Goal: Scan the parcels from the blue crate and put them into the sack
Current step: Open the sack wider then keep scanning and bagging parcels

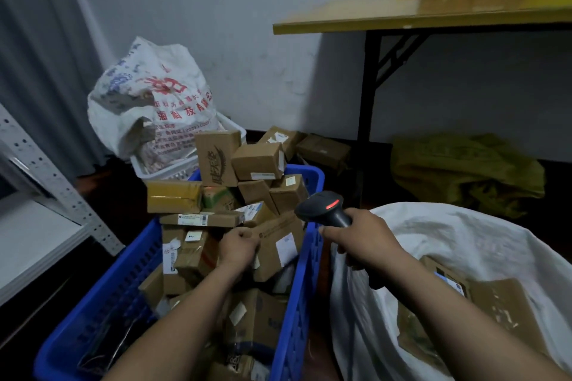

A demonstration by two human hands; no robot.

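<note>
A blue crate in front of me is heaped with several brown cardboard parcels. My left hand reaches into the heap and grips the edge of a brown parcel with a white label that leans against the crate's right wall. My right hand holds a black barcode scanner just right of the crate, its red light lit. The open white sack stands at the lower right, with brown parcels lying inside it.
A printed white bag sits in a white basket behind the crate. Metal shelving stands at the left. A folding table with cartons rises at the right rear, a green sack beneath it.
</note>
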